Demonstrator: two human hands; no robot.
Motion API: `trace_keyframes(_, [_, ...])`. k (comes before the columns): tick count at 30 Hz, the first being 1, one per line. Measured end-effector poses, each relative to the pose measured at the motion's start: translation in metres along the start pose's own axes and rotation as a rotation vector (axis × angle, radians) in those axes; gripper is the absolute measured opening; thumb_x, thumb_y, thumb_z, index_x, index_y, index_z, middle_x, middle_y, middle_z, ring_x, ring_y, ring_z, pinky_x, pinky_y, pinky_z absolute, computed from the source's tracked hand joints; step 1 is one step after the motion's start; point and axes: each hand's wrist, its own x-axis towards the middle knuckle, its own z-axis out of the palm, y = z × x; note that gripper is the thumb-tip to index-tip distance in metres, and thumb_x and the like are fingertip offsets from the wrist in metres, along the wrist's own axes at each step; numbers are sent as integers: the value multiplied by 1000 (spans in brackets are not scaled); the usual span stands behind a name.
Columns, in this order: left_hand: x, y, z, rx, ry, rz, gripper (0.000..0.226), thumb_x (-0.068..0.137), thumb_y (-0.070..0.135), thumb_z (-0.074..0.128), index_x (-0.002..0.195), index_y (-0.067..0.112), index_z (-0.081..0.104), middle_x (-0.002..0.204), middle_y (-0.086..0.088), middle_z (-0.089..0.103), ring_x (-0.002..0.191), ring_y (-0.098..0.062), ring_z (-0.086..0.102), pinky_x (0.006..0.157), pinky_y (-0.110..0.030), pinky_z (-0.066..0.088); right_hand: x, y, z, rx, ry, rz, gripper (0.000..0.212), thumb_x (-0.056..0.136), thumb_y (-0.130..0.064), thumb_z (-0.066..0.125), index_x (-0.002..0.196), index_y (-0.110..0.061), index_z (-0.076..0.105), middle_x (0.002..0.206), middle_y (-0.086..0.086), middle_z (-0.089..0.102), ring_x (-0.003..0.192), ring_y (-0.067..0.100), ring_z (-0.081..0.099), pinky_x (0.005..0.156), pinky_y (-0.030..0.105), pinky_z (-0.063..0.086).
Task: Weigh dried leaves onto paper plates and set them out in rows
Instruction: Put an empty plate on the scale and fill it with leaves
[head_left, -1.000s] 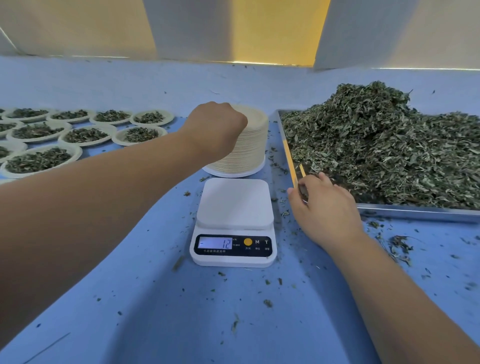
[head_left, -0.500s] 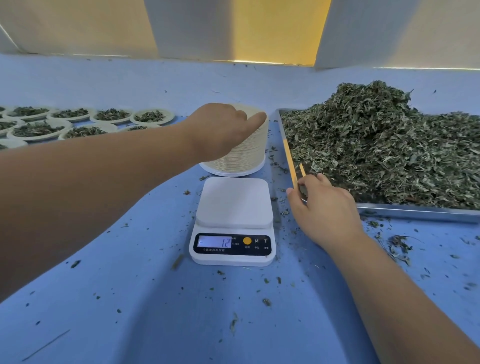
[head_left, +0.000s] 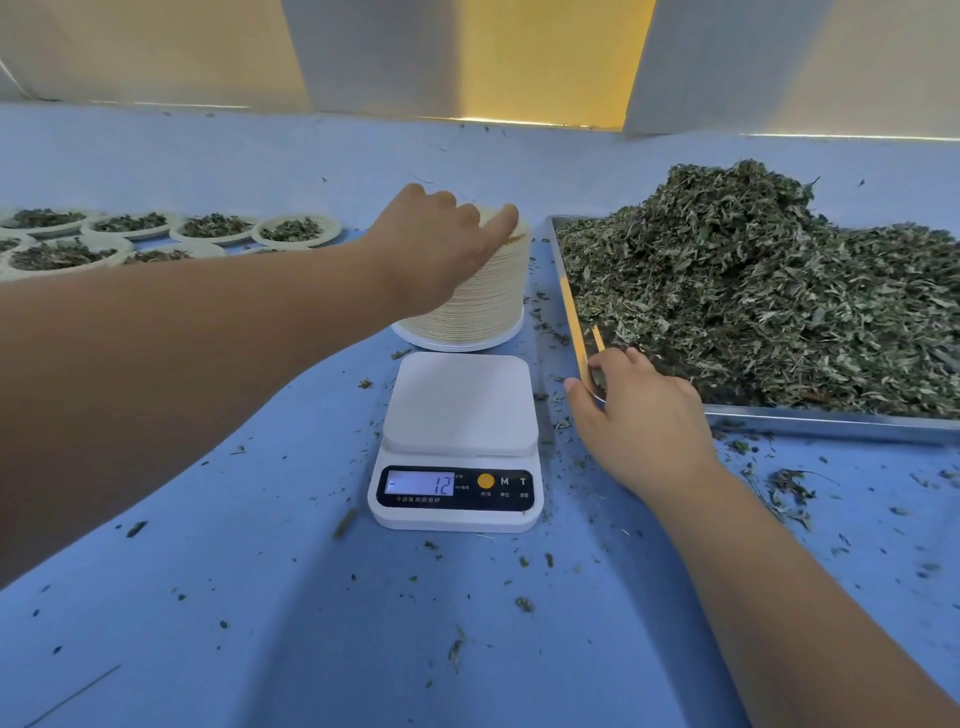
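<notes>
Left grip (head_left: 447, 244) pinches the stack's top plate (head_left: 521, 231): peel just one and centre it on the scale (head_left: 460, 402) just nearer. Right grip (head_left: 639, 415) curls at the tray (head_left: 831, 422) corner; I cannot tell what it holds.

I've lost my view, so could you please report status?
Left hand atop paper plate stack, grip unclear. Right hand curled at metal tray corner. Digital scale platform bare.

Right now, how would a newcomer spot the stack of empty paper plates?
Start at the big metal tray heaped with dried leaves on the right; just left of it stands a white scale. The stack of paper plates sits directly behind the scale, under the left hand. Unlike the filled plates laid out further left, it is a tall, leafless column.
</notes>
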Motion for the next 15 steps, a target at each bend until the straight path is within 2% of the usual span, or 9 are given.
trace_keyframes(1, [1, -1, 0, -46, 32, -53, 68, 81, 1, 56, 141, 12, 28, 70, 0, 32, 65, -24, 34, 55, -33, 21, 0, 0, 0, -3, 1, 0, 36, 100, -49, 43, 110, -18, 58, 103, 2, 68, 115, 34, 63, 95, 43, 41])
trace_keyframes(3, [3, -4, -1, -151, 91, -176, 40, 76, -2, 54, 113, 10, 46, 67, 0, 32, 61, -24, 30, 55, -34, 19, 1, 0, 1, -6, 3, 1, 37, 100, -50, 43, 111, -18, 58, 106, 3, 68, 115, 33, 63, 95, 43, 41])
trace_keyframes(5, [2, -8, -1, -309, 102, -334, 23, 75, -1, 52, 95, 8, 58, 69, -2, 43, 71, -30, 42, 63, -37, 30, 1, -1, 0, 3, 1, 4, 38, 100, -50, 43, 112, -18, 58, 108, 3, 68, 115, 33, 63, 95, 44, 41])
trace_keyframes(7, [-2, -8, 0, -481, 80, -487, 31, 78, 1, 52, 101, 12, 71, 84, -6, 63, 91, -36, 53, 78, -41, 41, 0, -1, 0, 14, 0, 6, 37, 100, -50, 43, 112, -18, 58, 108, 4, 69, 115, 33, 63, 95, 44, 41])
trace_keyframes(8, [-4, -7, 3, -540, 87, -551, 34, 80, 2, 52, 103, 14, 73, 91, -8, 67, 98, -37, 54, 83, -41, 42, 0, -1, 0, 18, 0, 5, 36, 100, -50, 44, 111, -18, 58, 108, 3, 68, 115, 32, 63, 95, 44, 41])
trace_keyframes(11, [-7, -3, 11, -697, 223, -674, 32, 82, 2, 49, 96, 11, 77, 101, -10, 65, 105, -36, 53, 84, -40, 42, 0, -1, -1, 29, 4, 9, 33, 99, -49, 45, 107, -20, 57, 104, 1, 68, 115, 32, 63, 95, 44, 39])
trace_keyframes(15, [-11, 5, 19, -979, 425, -834, 34, 83, -3, 49, 95, 9, 79, 122, -5, 65, 118, -24, 57, 89, -24, 37, -1, -3, -3, 36, -8, 14, 32, 99, -48, 46, 107, -19, 57, 104, 1, 67, 117, 32, 62, 95, 43, 39])
